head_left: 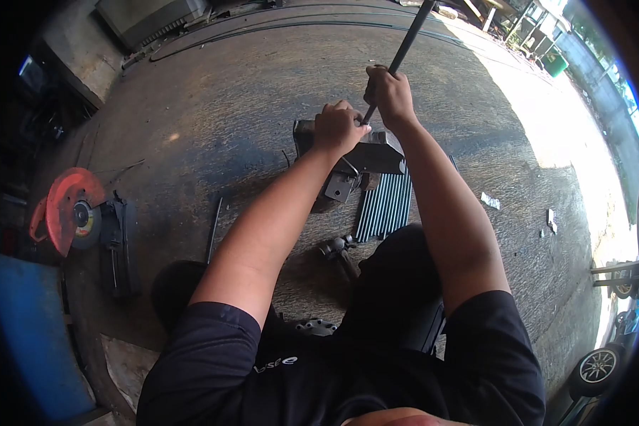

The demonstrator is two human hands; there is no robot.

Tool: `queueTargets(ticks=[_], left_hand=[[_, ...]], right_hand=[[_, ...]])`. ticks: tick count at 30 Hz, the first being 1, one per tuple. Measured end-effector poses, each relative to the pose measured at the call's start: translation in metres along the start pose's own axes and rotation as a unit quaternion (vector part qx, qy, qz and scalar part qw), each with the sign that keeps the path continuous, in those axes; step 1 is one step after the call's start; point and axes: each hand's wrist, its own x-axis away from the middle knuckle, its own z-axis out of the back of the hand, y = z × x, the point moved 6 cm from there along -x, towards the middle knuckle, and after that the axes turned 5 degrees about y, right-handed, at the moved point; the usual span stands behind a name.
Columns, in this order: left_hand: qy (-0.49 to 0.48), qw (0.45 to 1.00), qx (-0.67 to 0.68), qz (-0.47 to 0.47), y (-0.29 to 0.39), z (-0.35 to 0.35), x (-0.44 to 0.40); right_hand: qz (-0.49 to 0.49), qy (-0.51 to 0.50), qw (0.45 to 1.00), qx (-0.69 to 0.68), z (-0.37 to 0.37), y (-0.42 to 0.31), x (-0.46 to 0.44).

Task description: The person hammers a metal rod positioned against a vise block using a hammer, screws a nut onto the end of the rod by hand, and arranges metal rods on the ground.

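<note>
A long dark bar (413, 34) slants up and away from a metal block (376, 155) on the floor. Higher on the bar, my right hand (390, 96) is wrapped round it. My left hand (339, 129) is closed at the bar's lower end, on top of the block; what its fingers press on is partly hidden. A square plate with a hole (338, 189) juts from the block's near side. Beside it lies a row of several thin metal rods (385, 207). Nearer to me, a hammer (339, 248) rests on the floor between my legs.
A red cut-off saw (69, 202) with a disc stands at the left, beside a black metal part (118, 245). One thin rod (214, 228) lies left of my left arm. Long bars (291, 25) cross the far floor. A wheel (598, 366) shows at lower right.
</note>
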Motion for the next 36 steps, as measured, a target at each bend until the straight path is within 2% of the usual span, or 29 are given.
queueTargets(ticks=[2, 4, 7, 9, 13, 15, 22, 24, 29, 36], left_hand=[[0.005, 0.999, -0.039, -0.011, 0.005, -0.001, 0.004], [0.011, 0.997, -0.077, -0.026, 0.007, -0.003, 0.010], [-0.027, 0.993, -0.095, -0.057, -0.001, -0.006, 0.018], [0.016, 0.993, -0.042, -0.108, -0.001, -0.001, 0.024], [0.014, 0.992, 0.033, -0.119, -0.009, 0.007, 0.022], [0.029, 0.992, 0.080, -0.092, -0.013, 0.014, 0.021], [0.025, 0.989, 0.103, -0.102, -0.021, 0.067, 0.008], [0.024, 0.989, 0.048, -0.138, -0.023, 0.083, 0.007], [-0.034, 0.983, 0.053, -0.171, -0.032, 0.110, 0.027], [-0.110, 0.981, 0.075, -0.140, -0.057, 0.123, 0.057]], right_hand=[[0.027, -0.003, 1.000, 0.011, 0.003, 0.008, -0.003], [-0.065, 0.033, 0.995, 0.068, 0.010, 0.035, -0.002], [-0.069, 0.048, 0.995, 0.055, 0.016, 0.038, -0.004], [-0.068, 0.047, 0.995, 0.061, 0.014, 0.036, -0.001], [-0.067, 0.045, 0.996, 0.043, 0.013, 0.037, 0.000], [-0.063, 0.034, 0.997, 0.028, 0.014, 0.036, -0.004], [-0.063, 0.050, 0.997, 0.012, 0.017, 0.033, -0.004], [-0.078, 0.046, 0.995, -0.028, 0.016, 0.033, -0.002], [-0.062, 0.026, 0.998, 0.012, 0.015, 0.035, -0.002], [-0.070, 0.010, 0.995, 0.075, 0.004, 0.034, -0.003]])
